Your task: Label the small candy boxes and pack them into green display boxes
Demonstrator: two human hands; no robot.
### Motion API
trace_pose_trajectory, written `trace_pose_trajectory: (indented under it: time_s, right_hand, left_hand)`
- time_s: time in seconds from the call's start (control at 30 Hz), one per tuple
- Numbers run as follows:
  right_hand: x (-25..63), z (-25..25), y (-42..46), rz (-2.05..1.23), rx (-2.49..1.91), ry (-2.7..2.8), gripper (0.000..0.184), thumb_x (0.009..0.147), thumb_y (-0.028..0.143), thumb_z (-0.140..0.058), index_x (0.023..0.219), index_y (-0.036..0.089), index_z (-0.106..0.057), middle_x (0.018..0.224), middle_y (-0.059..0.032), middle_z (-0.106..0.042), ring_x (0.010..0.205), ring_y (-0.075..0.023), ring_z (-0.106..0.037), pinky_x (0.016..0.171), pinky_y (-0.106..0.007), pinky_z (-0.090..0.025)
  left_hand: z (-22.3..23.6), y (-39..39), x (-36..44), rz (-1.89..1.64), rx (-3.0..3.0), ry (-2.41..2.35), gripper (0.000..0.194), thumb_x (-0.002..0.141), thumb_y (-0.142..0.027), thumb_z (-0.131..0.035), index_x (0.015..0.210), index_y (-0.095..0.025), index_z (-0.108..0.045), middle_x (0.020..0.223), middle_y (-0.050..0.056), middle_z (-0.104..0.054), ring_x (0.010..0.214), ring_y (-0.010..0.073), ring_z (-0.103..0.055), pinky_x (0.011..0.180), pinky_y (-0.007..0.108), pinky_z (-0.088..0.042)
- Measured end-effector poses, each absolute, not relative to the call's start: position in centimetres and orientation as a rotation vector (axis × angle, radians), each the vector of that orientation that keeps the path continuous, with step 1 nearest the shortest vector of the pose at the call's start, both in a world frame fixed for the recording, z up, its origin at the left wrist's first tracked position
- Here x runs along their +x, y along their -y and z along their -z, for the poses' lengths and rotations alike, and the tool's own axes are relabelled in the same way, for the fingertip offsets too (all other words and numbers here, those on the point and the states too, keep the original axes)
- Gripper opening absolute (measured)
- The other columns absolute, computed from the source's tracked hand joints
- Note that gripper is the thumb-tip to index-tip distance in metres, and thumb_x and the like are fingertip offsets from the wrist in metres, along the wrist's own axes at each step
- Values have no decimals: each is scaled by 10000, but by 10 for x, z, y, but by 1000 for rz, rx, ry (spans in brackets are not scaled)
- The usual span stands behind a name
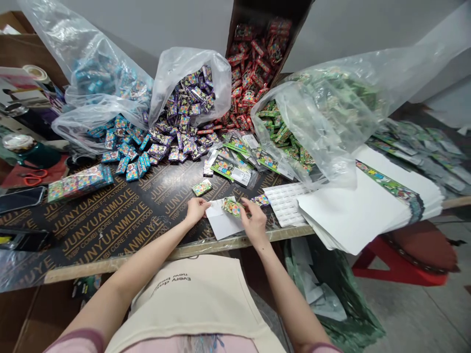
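Near the table's front edge, my left hand (196, 211) pinches the upper left corner of a white card (225, 227). My right hand (254, 219) has its fingers closed on a small green printed packet (231, 207) over the card's upper right part. Some of the packet is hidden by my fingers. Just beyond the card lies another small green box (202, 187). A purple box (260, 199) sits to the right of my right hand, beside a sheet of white labels (289, 203).
Piles of blue boxes (123, 137), purple boxes (186, 139), red boxes (246, 93) and green boxes (279, 130) line the back, partly in clear bags. A stack of white cards (331, 211) overhangs the front edge. Left are a phone (22, 200) and red scissors (34, 177).
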State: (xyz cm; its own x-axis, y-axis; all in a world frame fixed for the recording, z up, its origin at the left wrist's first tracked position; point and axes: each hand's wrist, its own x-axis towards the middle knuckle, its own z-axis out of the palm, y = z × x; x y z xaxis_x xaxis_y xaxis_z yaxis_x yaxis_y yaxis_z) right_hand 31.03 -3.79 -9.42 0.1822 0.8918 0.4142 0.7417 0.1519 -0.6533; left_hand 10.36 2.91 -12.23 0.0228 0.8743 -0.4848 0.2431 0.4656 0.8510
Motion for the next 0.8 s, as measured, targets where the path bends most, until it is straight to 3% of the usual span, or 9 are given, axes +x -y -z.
trace_pose_trajectory:
  time_s: [0.17,0.3,0.4,0.5,0.53,0.6,0.7,0.8]
  right_hand:
    - [304,107,37,-343,-1657,1480,236,888,298,-502,964,170,-685,906,-94,-672,797,-205,-612,750,-359,-505]
    - [312,115,16,-120,-1832,1648,244,868,308,-517,846,166,-714,944,-137,-647,945,-273,-557,874,-447,-446]
    - [311,109,-30,-7,-1853,1772,322,882,372,-525,1087,172,-672,1209,-163,-592,1149,-302,-482,969,-452,-381]
    - [307,100,-86,14,-1941,2058,641,835,460,-594,1374,143,-454,1413,-216,-437,1313,-365,-352,1013,-488,-318]
    - [305,98,-101,7,-1978,2165,698,830,458,-602,1407,120,-401,1406,-240,-433,1311,-378,-357,1004,-487,-321]
    - [304,95,-122,-19,-2005,2336,630,861,394,-573,1384,81,-413,1294,-254,-525,1227,-361,-455,951,-436,-369]
    - [305,88,-133,-39,-1935,2445,393,915,228,-463,1266,62,-525,1073,-211,-647,1013,-285,-594,819,-339,-432]
    - [292,72,-126,-14,-1906,2423,349,953,164,-330,1162,56,-588,932,-188,-682,847,-246,-638,725,-313,-446]
  left_hand:
    - [120,-32,114,-608,1086,-1536,155,786,-156,-623,634,-129,-616,451,-18,-579,399,122,-570,431,217,-465]
    - [119,-30,113,-569,1202,-1561,140,798,-178,-618,668,-129,-636,493,-7,-595,435,130,-586,481,229,-468]
    - [113,-29,116,-527,1327,-1571,144,807,-193,-614,682,-130,-648,534,11,-607,495,148,-609,549,249,-478]
    - [99,-29,112,-519,1472,-1589,96,749,-230,-701,787,-144,-679,740,60,-674,728,203,-662,698,289,-490]
    - [94,-28,107,-532,1541,-1607,178,731,-254,-727,873,-155,-685,855,79,-682,823,224,-659,753,308,-485]
    - [86,-28,91,-563,1701,-1648,337,737,-314,-733,1037,-177,-662,1020,104,-651,928,248,-633,818,342,-470]
    - [77,-30,58,-609,1828,-1641,292,800,-358,-661,1024,-172,-665,944,89,-637,841,225,-624,802,354,-474]
    - [72,-35,36,-789,1620,-1528,318,800,-407,-641,997,-157,-666,887,82,-651,768,203,-620,775,353,-490]
